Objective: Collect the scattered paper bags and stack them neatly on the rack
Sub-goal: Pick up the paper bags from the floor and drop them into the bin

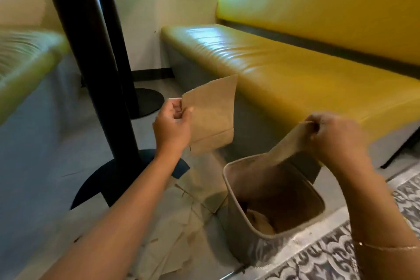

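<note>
The work is in its collecting step: the left hand [173, 125] pinches one flat paper bag [212, 118] by its edge and holds it up above the floor, to the left of the bin [229, 179], while the right hand [336, 136] grips the top of a second bag [287, 145] whose lower end hangs at the rim of the bin. More bags [181, 207] lie flat on the floor just left of the bin (several, overlapping, so the exact number cannot be told). So the count is two bags in hands, one bin, two table legs and one yellow bench [284, 68] behind the bin. No rack is visible. The next move probably calls for laying both bags together, edges aligned, before gathering the others.
</note>
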`<act>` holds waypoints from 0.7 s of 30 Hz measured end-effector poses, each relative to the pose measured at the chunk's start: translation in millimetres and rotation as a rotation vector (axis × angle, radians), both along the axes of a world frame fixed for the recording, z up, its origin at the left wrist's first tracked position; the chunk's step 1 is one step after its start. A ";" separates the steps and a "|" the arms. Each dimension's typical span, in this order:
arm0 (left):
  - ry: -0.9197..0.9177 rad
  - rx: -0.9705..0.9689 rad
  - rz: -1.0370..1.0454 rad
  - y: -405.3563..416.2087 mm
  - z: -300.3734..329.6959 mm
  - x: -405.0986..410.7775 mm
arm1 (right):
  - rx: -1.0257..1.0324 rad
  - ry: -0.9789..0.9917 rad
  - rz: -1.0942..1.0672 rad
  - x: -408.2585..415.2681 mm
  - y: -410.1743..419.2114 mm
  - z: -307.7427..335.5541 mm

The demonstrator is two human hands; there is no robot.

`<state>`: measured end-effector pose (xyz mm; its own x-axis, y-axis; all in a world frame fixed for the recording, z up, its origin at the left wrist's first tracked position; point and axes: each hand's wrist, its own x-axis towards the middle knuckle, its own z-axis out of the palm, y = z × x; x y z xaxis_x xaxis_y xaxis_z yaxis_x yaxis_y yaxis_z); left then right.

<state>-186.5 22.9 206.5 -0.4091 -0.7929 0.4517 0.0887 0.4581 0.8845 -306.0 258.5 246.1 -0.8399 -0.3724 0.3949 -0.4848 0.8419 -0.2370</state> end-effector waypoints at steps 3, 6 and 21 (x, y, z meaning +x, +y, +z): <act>0.039 -0.015 -0.102 26.4 5.2 -14.9 | 0.120 -0.111 0.027 -4.5 6.9 -24.2; 0.006 -0.060 -0.232 53.0 -1.7 -21.8 | 0.072 -0.216 0.124 -0.7 7.3 -44.8; -0.397 -0.185 -0.452 63.5 -84.7 -22.2 | -0.232 -0.341 0.215 18.0 5.9 -84.1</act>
